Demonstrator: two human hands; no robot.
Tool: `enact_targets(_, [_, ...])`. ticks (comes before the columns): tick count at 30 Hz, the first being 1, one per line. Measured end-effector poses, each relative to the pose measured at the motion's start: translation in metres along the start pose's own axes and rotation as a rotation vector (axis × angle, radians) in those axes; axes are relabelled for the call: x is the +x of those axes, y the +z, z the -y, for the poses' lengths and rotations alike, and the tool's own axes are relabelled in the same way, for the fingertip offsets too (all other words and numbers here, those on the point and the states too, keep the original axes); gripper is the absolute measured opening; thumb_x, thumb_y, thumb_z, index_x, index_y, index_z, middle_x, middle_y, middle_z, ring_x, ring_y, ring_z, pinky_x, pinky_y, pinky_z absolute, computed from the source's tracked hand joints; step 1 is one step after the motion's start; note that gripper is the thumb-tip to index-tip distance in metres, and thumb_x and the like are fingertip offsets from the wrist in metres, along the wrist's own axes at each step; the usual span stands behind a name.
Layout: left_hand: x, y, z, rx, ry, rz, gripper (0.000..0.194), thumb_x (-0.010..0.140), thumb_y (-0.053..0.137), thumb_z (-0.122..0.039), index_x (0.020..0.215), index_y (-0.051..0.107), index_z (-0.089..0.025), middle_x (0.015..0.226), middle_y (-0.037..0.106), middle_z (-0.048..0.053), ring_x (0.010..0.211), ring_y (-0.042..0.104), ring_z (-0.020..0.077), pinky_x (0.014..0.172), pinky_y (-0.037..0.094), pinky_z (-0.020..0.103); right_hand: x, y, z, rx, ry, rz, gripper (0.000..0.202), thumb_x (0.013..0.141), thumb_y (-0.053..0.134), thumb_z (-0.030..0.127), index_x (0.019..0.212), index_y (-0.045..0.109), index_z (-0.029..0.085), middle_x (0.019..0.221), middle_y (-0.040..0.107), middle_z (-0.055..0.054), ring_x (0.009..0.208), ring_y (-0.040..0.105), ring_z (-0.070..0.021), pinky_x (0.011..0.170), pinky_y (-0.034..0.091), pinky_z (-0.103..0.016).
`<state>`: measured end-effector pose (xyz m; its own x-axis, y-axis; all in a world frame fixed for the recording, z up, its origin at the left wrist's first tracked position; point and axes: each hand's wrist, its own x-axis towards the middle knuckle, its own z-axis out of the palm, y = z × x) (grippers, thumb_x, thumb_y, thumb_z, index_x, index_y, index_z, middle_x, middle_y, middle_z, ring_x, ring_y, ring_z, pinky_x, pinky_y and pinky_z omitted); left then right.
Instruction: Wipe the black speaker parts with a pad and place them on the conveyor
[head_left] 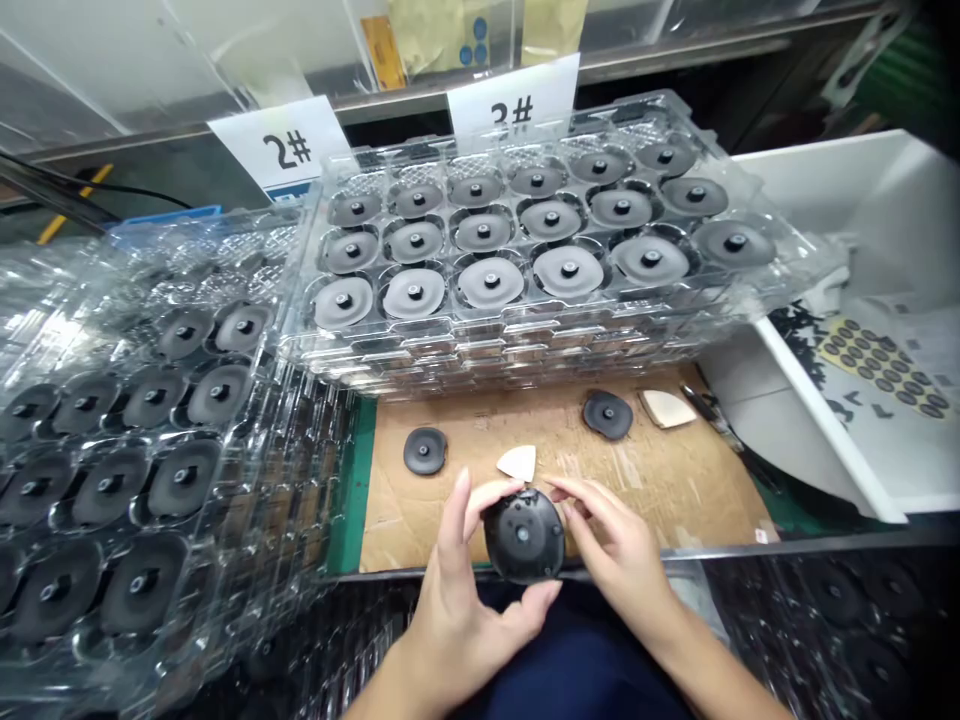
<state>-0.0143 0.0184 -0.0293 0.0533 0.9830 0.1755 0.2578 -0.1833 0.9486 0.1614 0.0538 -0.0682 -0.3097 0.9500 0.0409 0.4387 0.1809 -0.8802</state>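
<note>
A round black part (524,536) is held by its edge between the thumb and fingers of my left hand (469,610), its studded face towards me. My right hand (619,545) is at the part's upper right edge, its thumb and forefinger pinched together; what they hold, if anything, is too small to name. On the brown cardboard (420,515) lie a dark rounded part (425,451) at the left and another dark part (608,415) further right. A cream wedge-shaped piece (519,462) sits just beyond my hands, and a second cream piece (667,409) lies at the right.
Stacked clear trays (480,325) filled with dark discs stand behind the cardboard. More tray stacks (247,440) rise at the left. At the right are a white bin (817,420) with a yellow sticker sheet (885,366) and a dark tool (712,415) beside it.
</note>
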Motion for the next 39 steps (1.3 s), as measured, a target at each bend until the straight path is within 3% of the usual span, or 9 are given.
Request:
enact_targets(4, [-0.004,0.001,0.001,0.218,0.221,0.007,0.106,0.066,0.066,-0.002,0.139,-0.008,-0.020,0.120,0.050,0.017,0.113,0.049,0.0242,0.095,0.041,0.045,-0.010,-0.011,0.009,0.041,0.046,-0.054,0.028,0.088,0.047,0.016,0.113,0.054,0.027,0.099,0.060,-0.002,0.088,0.057,-0.0130,0.078,0.046,-0.024])
enact_targets(8, [-0.010,-0.003,-0.008,0.184,0.094,0.073,0.105,0.070,0.066,-0.006,0.137,-0.011,-0.032,0.122,0.049,0.012,0.114,0.048,0.0229,0.097,0.037,0.044,-0.015,-0.024,0.029,0.271,0.091,-0.036,0.032,0.085,0.055,0.018,0.113,0.053,0.032,0.093,0.061,0.001,0.082,0.056,-0.0113,0.074,0.045,-0.021])
enact_targets(11, [-0.015,-0.005,-0.015,0.144,-0.059,0.126,0.105,0.071,0.067,-0.012,0.136,-0.011,-0.038,0.124,0.049,0.008,0.116,0.047,0.0221,0.100,0.033,0.041,-0.013,-0.026,0.039,0.479,0.087,0.161,0.026,0.079,0.063,0.019,0.103,0.063,0.029,0.087,0.062,0.000,0.079,0.057,-0.0132,0.072,0.046,-0.024])
enact_targets(17, [-0.024,-0.015,-0.026,0.024,-0.321,0.176,0.060,0.072,0.066,-0.031,0.128,0.044,-0.030,0.120,0.058,0.005,0.107,0.053,0.0225,0.095,0.037,0.032,-0.012,-0.004,0.019,0.889,0.312,0.232,0.030,0.073,0.070,0.029,0.101,0.061,0.033,0.065,0.058,0.004,0.057,0.055,-0.0109,0.056,0.047,-0.022])
enact_targets(21, [-0.053,-0.030,-0.028,-0.041,-0.527,0.089,0.020,0.081,0.056,-0.029,0.088,0.071,-0.018,0.077,0.071,0.004,0.073,0.063,0.0176,0.074,0.047,0.027,-0.019,0.028,0.006,0.962,0.429,0.485,0.033,0.075,0.061,0.046,0.105,0.060,0.033,0.071,0.061,-0.001,0.058,0.059,-0.0161,0.054,0.051,-0.029])
enact_targets(25, [-0.113,-0.045,-0.017,0.028,-0.725,-0.172,0.021,0.079,0.058,-0.032,0.076,0.068,-0.013,0.055,0.062,-0.002,0.053,0.059,0.0121,0.056,0.048,0.024,-0.020,0.059,-0.002,0.535,0.304,0.708,0.047,0.078,0.054,0.050,0.121,0.052,0.029,0.089,0.066,-0.006,0.051,0.057,-0.0156,0.050,0.051,-0.031])
enact_targets(30, [-0.233,-0.094,-0.012,0.322,-0.983,-0.561,0.024,0.085,0.051,-0.034,0.093,0.060,-0.013,0.090,0.064,0.003,0.076,0.061,0.0161,0.068,0.052,0.035,0.008,0.087,-0.034,-0.152,-0.341,0.659,0.034,0.074,0.052,0.048,0.097,0.067,0.027,0.094,0.068,-0.006,0.078,0.064,-0.0255,0.069,0.052,-0.036])
enact_targets(34, [-0.349,-0.136,-0.028,0.641,-1.164,-0.879,0.029,0.084,0.051,-0.032,0.109,0.054,-0.017,0.115,0.056,0.008,0.099,0.056,0.0229,0.082,0.048,0.044,0.017,0.092,-0.055,-0.293,-0.443,0.496,0.037,0.078,0.041,0.047,0.090,0.069,0.025,0.093,0.068,-0.006,0.082,0.065,-0.0250,0.066,0.051,-0.033])
enact_targets(39, [-0.443,-0.129,-0.026,0.795,-1.220,-0.879,0.030,0.084,0.053,-0.031,0.111,0.054,-0.018,0.119,0.054,0.009,0.102,0.054,0.0234,0.085,0.046,0.046,0.009,0.088,-0.054,-0.298,-0.477,0.459,0.040,0.077,0.039,0.047,0.088,0.069,0.024,0.094,0.067,-0.006,0.085,0.064,-0.0258,0.071,0.049,-0.036])
